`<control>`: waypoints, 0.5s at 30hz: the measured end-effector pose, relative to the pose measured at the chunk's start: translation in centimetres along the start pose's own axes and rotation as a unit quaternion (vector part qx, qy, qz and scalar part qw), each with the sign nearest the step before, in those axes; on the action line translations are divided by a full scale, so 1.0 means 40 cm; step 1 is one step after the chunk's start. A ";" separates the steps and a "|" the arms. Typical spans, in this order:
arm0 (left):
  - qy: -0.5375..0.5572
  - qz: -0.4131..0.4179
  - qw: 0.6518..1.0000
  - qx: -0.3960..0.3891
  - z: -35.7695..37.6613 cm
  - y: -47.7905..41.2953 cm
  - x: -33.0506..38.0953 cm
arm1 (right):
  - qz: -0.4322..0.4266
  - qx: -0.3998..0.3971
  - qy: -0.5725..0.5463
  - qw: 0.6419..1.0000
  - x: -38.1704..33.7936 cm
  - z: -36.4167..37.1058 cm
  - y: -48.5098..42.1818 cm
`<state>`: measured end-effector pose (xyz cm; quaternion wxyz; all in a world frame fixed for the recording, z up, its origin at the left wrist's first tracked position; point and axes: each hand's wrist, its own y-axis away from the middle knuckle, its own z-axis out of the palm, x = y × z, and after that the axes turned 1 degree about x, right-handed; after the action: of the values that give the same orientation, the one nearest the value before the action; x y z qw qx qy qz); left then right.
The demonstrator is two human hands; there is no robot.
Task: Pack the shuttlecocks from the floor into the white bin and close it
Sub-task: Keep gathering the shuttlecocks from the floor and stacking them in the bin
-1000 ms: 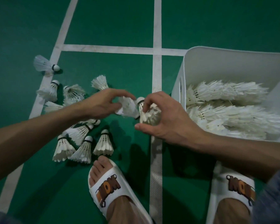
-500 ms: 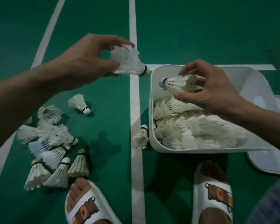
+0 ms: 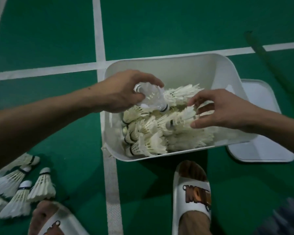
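The white bin (image 3: 185,70) stands open on the green floor, holding several feather shuttlecocks (image 3: 148,141) lying on their sides. My left hand (image 3: 122,92) hovers over the bin's left part and grips a white shuttlecock (image 3: 152,99) by its skirt, cork end pointing down to the right. My right hand (image 3: 224,112) reaches in from the right, its thumb and fingers pinching the feathers of a shuttlecock (image 3: 182,118) that lies on top of the pile. Several loose shuttlecocks (image 3: 22,187) remain on the floor at lower left.
The bin's white lid (image 3: 261,150) lies flat on the floor, right of the bin and partly under it. My feet in white slippers (image 3: 193,189) stand just in front of the bin. White court lines (image 3: 98,31) cross the floor. A dark strip (image 3: 261,53) lies at upper right.
Both hands have moved down into the bin with their shuttlecocks. The left hand came across from left of the court line to over the bin. The view has shifted right.
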<state>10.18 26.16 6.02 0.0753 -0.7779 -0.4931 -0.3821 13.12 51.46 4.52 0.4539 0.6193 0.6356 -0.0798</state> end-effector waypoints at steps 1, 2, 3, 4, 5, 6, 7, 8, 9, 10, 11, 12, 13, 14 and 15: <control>-0.004 -0.005 1.000 -0.002 0.007 -0.005 -0.004 | -0.002 -0.024 0.011 1.000 0.003 0.000 0.000; -0.007 -0.011 1.000 -0.004 0.013 -0.008 -0.010 | -0.007 -0.047 0.031 0.998 0.004 0.002 0.000; -0.008 -0.017 1.000 -0.006 0.016 -0.009 -0.015 | -0.016 -0.063 0.062 0.996 0.003 0.006 -0.003; -0.007 -0.022 1.000 -0.009 0.018 -0.008 -0.019 | -0.026 -0.070 0.097 0.992 0.001 0.012 -0.006; -0.006 -0.026 1.000 -0.013 0.021 -0.008 -0.023 | -0.035 -0.067 0.130 0.989 -0.003 0.020 -0.009; -0.003 -0.030 0.999 -0.016 0.023 -0.007 -0.027 | -0.043 -0.062 0.157 0.985 -0.006 0.031 -0.010; -0.001 -0.034 0.999 -0.017 0.025 -0.007 -0.029 | -0.051 -0.059 0.181 0.980 -0.009 0.044 -0.011; 0.002 -0.037 0.999 -0.015 0.026 -0.007 -0.031 | -0.060 -0.060 0.204 0.975 -0.010 0.059 -0.011; 0.006 -0.038 0.999 -0.012 0.025 -0.008 -0.032 | -0.067 -0.063 0.220 0.971 -0.009 0.074 -0.012; 0.010 -0.039 0.999 -0.009 0.025 -0.010 -0.033 | -0.072 -0.065 0.226 0.969 -0.008 0.088 -0.013; 0.014 -0.039 0.999 -0.008 0.025 -0.010 -0.033 | -0.073 -0.066 0.221 0.970 -0.009 0.100 -0.013; 0.016 -0.038 0.999 -0.008 0.025 -0.011 -0.034 | -0.071 -0.066 0.212 0.972 -0.013 0.107 -0.015; 0.015 -0.036 0.999 -0.009 0.026 -0.011 -0.035 | -0.067 -0.066 0.202 0.975 -0.018 0.109 -0.018; 0.013 -0.032 0.999 -0.010 0.027 -0.012 -0.036 | -0.060 -0.066 0.192 0.977 -0.024 0.105 -0.022; 0.013 -0.030 0.999 -0.010 0.028 -0.013 -0.037 | -0.051 -0.066 0.180 0.980 -0.030 0.096 -0.026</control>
<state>10.00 25.91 4.11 0.0624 -0.7586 -0.5109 -0.3994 13.84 47.81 2.65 0.3674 0.5589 0.7416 0.0525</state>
